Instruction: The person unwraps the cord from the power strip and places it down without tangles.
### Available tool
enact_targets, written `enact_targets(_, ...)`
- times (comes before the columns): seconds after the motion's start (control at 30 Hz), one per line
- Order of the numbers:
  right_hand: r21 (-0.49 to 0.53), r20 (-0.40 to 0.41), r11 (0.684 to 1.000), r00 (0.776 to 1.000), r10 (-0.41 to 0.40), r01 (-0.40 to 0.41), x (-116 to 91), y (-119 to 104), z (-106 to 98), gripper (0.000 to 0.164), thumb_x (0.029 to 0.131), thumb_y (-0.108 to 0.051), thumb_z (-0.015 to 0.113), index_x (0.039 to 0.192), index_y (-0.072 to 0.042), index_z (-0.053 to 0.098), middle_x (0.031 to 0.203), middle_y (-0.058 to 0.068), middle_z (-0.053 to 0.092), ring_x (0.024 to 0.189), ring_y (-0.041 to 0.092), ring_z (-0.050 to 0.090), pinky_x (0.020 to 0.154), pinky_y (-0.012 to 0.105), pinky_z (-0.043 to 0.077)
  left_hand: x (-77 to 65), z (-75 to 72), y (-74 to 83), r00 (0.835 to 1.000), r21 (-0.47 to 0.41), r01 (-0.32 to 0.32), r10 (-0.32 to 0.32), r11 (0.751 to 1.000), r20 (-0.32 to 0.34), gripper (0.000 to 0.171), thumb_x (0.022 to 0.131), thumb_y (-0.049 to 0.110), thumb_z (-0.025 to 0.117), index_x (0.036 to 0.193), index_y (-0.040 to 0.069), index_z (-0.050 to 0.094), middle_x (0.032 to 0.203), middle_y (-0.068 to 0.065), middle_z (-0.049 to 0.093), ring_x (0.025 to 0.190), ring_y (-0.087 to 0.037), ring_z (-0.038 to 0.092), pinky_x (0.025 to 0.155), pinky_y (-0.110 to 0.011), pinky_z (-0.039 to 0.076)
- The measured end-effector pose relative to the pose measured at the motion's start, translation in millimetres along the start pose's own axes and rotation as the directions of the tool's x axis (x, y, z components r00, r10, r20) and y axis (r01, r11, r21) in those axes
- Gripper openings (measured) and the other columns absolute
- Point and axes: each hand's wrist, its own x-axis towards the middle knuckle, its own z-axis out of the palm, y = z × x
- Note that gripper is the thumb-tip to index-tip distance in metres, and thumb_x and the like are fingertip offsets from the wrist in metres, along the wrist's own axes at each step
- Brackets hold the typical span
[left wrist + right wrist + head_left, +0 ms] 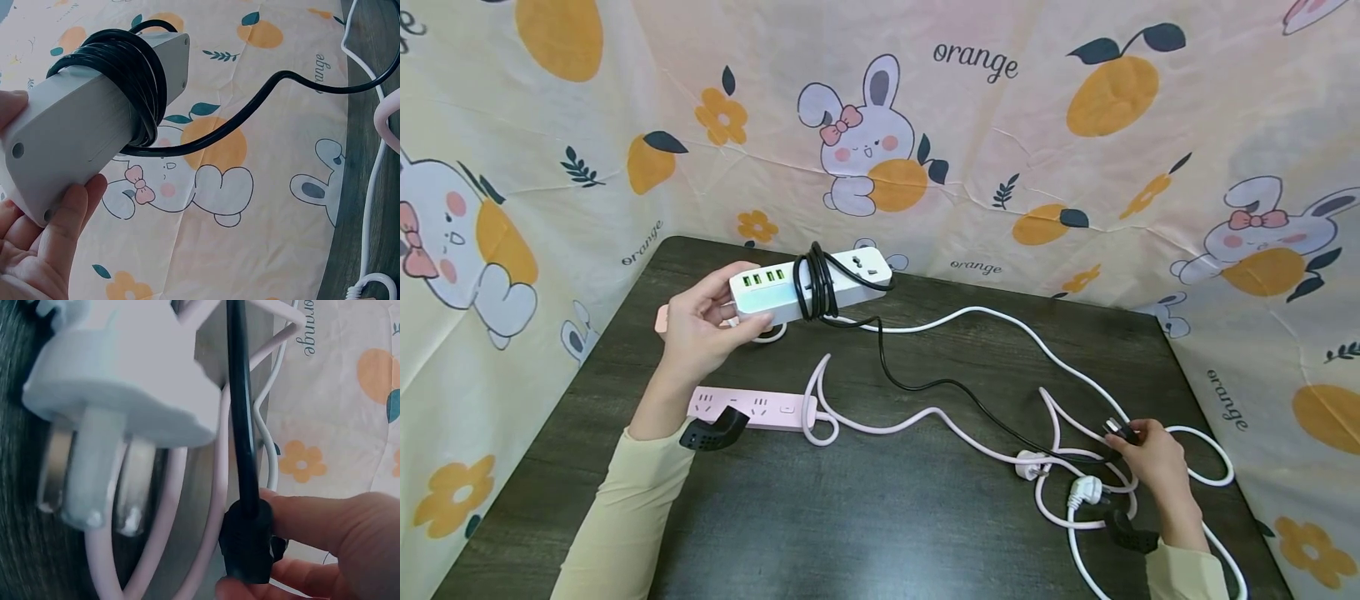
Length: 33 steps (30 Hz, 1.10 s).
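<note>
My left hand [703, 325] grips one end of a white power strip [760, 298], raised above the table and tilted. Black cord [816, 287] is wound in several turns around the strip's middle. In the left wrist view, the strip's plain underside [69, 128] faces the camera, with fingers and thumb at its near end. At the right, my right hand [1161, 475] pinches the black plug [1122, 431] of that cord between thumb and fingers. The loose stretch of cord sags between the hands. Close beside the right hand is a white three-pin plug [119, 381].
A pink power strip [745, 406] lies on the dark table [850, 525] below the left forearm. Behind the left hand, another pink end [661, 318] shows, mostly hidden. Pink and white cords tangle at the right around a second white plug [1028, 465]. Patterned cloth [970, 150] surrounds the table.
</note>
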Motion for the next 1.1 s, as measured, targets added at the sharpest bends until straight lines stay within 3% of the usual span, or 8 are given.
enact_targets(0.2, -0.037, -0.019, 0.999, 1.000, -0.009, 0.009, -2.0, -6.4, -1.1, 0.053, 0.086, -0.023, 0.063, 0.115, 0.018, 0.044, 0.110, 0.037, 0.049, 0.099, 0.052, 0.047, 0.079, 0.058, 0.040, 1.2, 0.6, -0.1, 1.000, -0.011, -0.014, 0.014, 1.000, 0.008, 0.051, 0.064, -0.031, 0.060, 0.114, -0.023, 0.050, 0.099, -0.005, 0.066, 0.083, -0.013, 0.066, 0.068, -0.022, 0.054)
enact_targets(0.33, -0.030, -0.100, 0.999, 0.994, -0.046, 0.043, -4.0, -13.7, 1.5, 0.050, 0.087, -0.020, 0.063, 0.116, 0.017, 0.047, 0.113, 0.037, 0.045, 0.105, 0.054, 0.040, 0.084, 0.061, 0.036, 2.3, 1.8, -0.1, 1.000, -0.008, -0.017, 0.017, 1.000, 0.016, 0.051, 0.064, -0.031, 0.060, 0.114, -0.023, 0.050, 0.099, -0.004, 0.066, 0.083, -0.013, 0.066, 0.068, -0.022, 0.054)
enact_targets(0.57, 0.076, -0.273, 0.973, 0.943, -0.192, 0.220, -6.1, -38.2, 4.8, 0.032, 0.084, -0.010, 0.066, 0.104, 0.013, 0.057, 0.101, 0.034, 0.053, 0.095, 0.046, 0.049, 0.080, 0.056, 0.036, 2.2, 2.7, 0.2, 1.000, 0.005, -0.008, 0.008, 1.000, 0.010, 0.052, 0.064, -0.031, 0.061, 0.114, -0.023, 0.050, 0.098, -0.003, 0.067, 0.083, -0.012, 0.066, 0.068, -0.021, 0.054)
enact_targets(0.7, 0.093, -0.298, 0.952, 0.920, -0.255, 0.293, -8.2, -56.9, 6.6, 0.029, 0.083, -0.007, 0.068, 0.103, 0.012, 0.059, 0.099, 0.032, 0.056, 0.092, 0.044, 0.053, 0.079, 0.053, 0.038, 1.9, 2.5, 0.5, 1.000, 0.004, -0.007, 0.007, 1.000, 0.010, 0.051, 0.064, -0.031, 0.061, 0.114, -0.022, 0.051, 0.098, -0.003, 0.067, 0.082, -0.012, 0.066, 0.068, -0.021, 0.054)
enact_targets(0.9, 0.097, -0.286, 0.930, 0.905, -0.314, 0.353, -12.6, -81.8, 8.6, 0.027, 0.083, -0.006, 0.068, 0.104, 0.009, 0.061, 0.101, 0.029, 0.058, 0.090, 0.041, 0.056, 0.071, 0.047, 0.045, 2.0, 1.6, 1.2, 1.000, 0.008, -0.006, 0.006, 1.000, 0.007, 0.052, 0.064, -0.030, 0.061, 0.114, -0.022, 0.050, 0.098, -0.004, 0.066, 0.083, -0.012, 0.066, 0.068, -0.022, 0.054)
enact_targets(1.1, 0.123, -0.287, 0.895, 0.879, -0.381, 0.429, -13.2, -100.9, 13.2, 0.025, 0.082, -0.005, 0.069, 0.102, 0.009, 0.062, 0.100, 0.028, 0.059, 0.091, 0.040, 0.059, 0.070, 0.048, 0.049, 1.1, 1.3, 1.6, 1.000, 0.011, 0.003, -0.003, 1.000, -0.001, 0.052, 0.064, -0.030, 0.061, 0.114, -0.022, 0.050, 0.098, -0.003, 0.066, 0.082, -0.012, 0.066, 0.068, -0.022, 0.054)
